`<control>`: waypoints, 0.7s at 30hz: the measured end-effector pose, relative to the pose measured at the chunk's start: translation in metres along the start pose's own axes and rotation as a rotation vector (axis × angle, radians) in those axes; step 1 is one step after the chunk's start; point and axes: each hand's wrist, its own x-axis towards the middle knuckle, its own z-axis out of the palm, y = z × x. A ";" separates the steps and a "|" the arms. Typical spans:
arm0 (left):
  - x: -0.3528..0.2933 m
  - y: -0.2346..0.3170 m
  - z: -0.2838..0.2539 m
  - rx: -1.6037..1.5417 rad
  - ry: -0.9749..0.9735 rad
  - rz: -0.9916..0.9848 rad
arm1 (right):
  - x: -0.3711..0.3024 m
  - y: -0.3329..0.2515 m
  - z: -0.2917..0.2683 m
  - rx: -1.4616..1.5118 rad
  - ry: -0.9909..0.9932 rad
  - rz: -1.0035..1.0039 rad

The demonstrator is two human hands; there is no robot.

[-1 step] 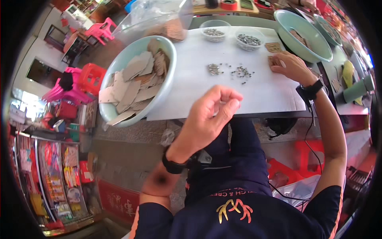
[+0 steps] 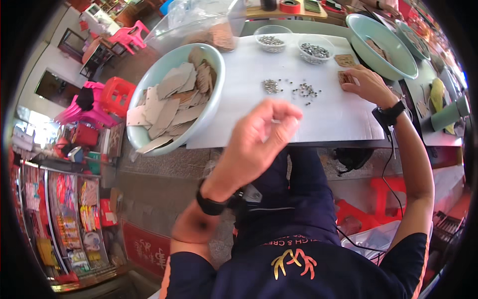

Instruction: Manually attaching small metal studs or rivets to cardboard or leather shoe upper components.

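Above the near edge of the white sheet (image 2: pixel 239 122), my left hand (image 2: pixel 261 134) is raised with its fingers curled and thumb close to the index finger. Whether a tiny thing sits in that pinch cannot be made out. At the sheet's right side, my right hand (image 2: pixel 372 87) has its fingertips on a small flat brown piece (image 2: pixel 345 76), partly covered by them. A similar brown piece with cut-outs (image 2: pixel 345 60) lies just beyond it. Small metal parts (image 2: pixel 305 91) are scattered mid-sheet, beside a tight cluster of silvery ones (image 2: pixel 271 86).
Two clear tubs of metal parts (image 2: pixel 271 44) (image 2: pixel 314 54) stand at the back. A pale green basin (image 2: pixel 217 94) full of flat grey-brown pieces is at left, another basin (image 2: pixel 408 70) at right. A green bottle (image 2: pixel 450 113) lies far right. A cable (image 2: pixel 386 167) hangs from my right wrist.
My left hand has lifted slightly and its fingers look a little blurred. My right hand remains at the brown piece. The whole view has shifted a little.
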 end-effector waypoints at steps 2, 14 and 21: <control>0.007 0.019 -0.024 -0.002 0.075 0.015 | 0.003 -0.004 -0.001 -0.003 -0.010 -0.010; 0.027 0.012 -0.216 -0.047 0.637 -0.279 | 0.006 -0.001 0.003 0.018 0.102 -0.184; 0.060 -0.028 -0.239 0.728 0.447 -0.434 | 0.010 0.007 0.004 -0.006 0.059 -0.152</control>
